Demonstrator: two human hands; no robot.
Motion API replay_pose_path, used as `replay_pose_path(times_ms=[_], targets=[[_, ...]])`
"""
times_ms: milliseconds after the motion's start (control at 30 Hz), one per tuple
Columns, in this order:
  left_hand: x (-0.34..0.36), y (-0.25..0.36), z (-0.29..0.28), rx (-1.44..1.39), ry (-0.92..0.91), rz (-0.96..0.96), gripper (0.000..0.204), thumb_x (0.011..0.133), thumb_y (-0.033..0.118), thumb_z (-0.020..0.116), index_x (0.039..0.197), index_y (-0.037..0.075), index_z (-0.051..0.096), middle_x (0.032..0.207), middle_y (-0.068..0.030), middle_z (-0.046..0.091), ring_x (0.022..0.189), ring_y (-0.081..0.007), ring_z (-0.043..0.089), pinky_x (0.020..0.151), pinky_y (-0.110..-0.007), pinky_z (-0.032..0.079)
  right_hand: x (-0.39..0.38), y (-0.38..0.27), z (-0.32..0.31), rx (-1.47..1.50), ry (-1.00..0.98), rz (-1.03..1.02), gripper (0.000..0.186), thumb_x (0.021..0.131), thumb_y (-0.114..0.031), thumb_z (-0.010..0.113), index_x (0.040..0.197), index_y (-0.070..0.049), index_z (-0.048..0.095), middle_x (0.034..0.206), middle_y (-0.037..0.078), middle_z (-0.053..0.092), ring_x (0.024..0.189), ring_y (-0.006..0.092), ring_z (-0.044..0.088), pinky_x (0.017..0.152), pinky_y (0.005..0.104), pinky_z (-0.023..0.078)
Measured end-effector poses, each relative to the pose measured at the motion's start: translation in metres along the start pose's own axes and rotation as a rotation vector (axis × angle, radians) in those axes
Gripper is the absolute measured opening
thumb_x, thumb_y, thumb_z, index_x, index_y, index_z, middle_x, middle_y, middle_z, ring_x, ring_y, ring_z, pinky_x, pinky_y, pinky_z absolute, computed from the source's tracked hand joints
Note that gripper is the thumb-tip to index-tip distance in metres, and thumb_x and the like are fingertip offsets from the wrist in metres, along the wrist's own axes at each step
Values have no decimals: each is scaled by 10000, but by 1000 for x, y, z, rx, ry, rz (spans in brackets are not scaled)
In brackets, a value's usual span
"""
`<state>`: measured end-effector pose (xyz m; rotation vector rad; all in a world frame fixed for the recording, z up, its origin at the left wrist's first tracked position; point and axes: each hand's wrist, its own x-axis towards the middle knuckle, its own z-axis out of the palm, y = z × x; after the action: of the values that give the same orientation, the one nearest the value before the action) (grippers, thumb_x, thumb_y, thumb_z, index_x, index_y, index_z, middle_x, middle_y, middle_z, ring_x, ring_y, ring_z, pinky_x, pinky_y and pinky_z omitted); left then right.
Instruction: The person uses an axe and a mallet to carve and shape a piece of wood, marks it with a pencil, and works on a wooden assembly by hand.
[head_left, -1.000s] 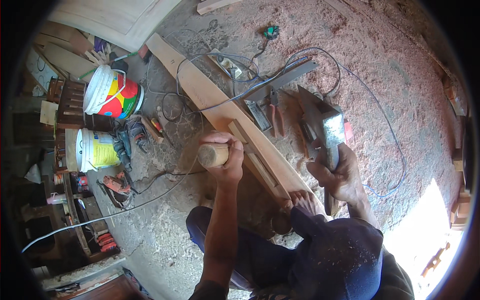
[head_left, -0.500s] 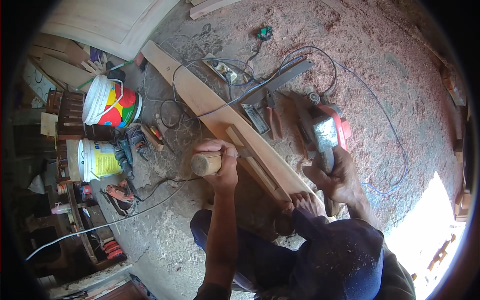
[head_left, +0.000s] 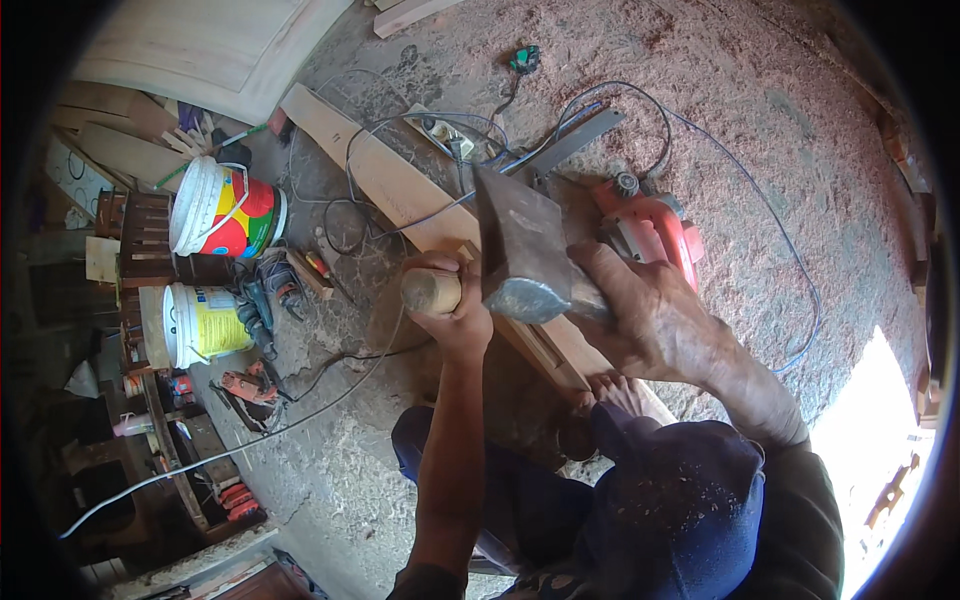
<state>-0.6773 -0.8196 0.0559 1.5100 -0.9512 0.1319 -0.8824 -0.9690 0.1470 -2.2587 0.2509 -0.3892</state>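
My left hand (head_left: 462, 318) is closed around the thick round wooden handle of a chisel (head_left: 430, 293), its butt end facing up. The chisel's blade is hidden below the hand. My right hand (head_left: 655, 320) grips a hatchet (head_left: 522, 225) by its handle, the blunt back of the head close beside the chisel handle, with a small gap in view. Beneath both hands lies a long wooden plank (head_left: 385, 185) running diagonally across the floor, a narrow strip of wood or a groove (head_left: 545, 350) along its near part. My bare foot (head_left: 618, 392) presses on its near end.
A red power tool (head_left: 655, 232) rests right of the plank. Near the saw blade (head_left: 580, 138), blue cables (head_left: 735, 165) loop over shaving-strewn floor. Two buckets, one multicoloured (head_left: 228, 208) and one yellow (head_left: 222, 322), stand left beside power tools (head_left: 255, 305). A pale panel (head_left: 215, 45) lies far left.
My right hand has swung the hatchet left and up from beside the plank to next to the chisel handle. My left hand has shifted slightly right, still holding the chisel.
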Motion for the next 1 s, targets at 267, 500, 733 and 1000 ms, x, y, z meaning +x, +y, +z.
replay_pose_path(times_ms=[267,500,733,1000], targets=[[-17,-43,-6,313,-95,190,403,847,96,773,1155,31,521,1121,-120,591,1010,-222,616,881,-377,512,44,-33,-38,-300,38,-371,408,845,-87,650,1222,-4,516,844,161,659,675,315,703,535,412,570],[-19,-54,-12,339,-138,181,449,829,147,800,1183,3,563,1186,-138,621,1065,-258,628,923,-409,505,54,-33,-36,-589,-167,-423,269,890,-109,600,1123,9,538,787,160,666,651,288,721,518,397,575],[-13,-20,3,187,-185,171,578,928,186,745,1401,-8,475,1371,-168,561,1226,-285,580,1048,-402,475,58,-45,-51,-414,21,-385,359,860,-61,624,1206,-19,537,770,84,622,630,224,693,507,344,577],[-21,-47,-12,585,-221,255,457,876,193,788,1247,-17,623,1234,-172,664,1119,-342,658,961,-433,524,69,-35,-36,-567,-275,-304,283,888,-59,608,1156,6,543,753,140,642,622,250,704,483,353,572]])
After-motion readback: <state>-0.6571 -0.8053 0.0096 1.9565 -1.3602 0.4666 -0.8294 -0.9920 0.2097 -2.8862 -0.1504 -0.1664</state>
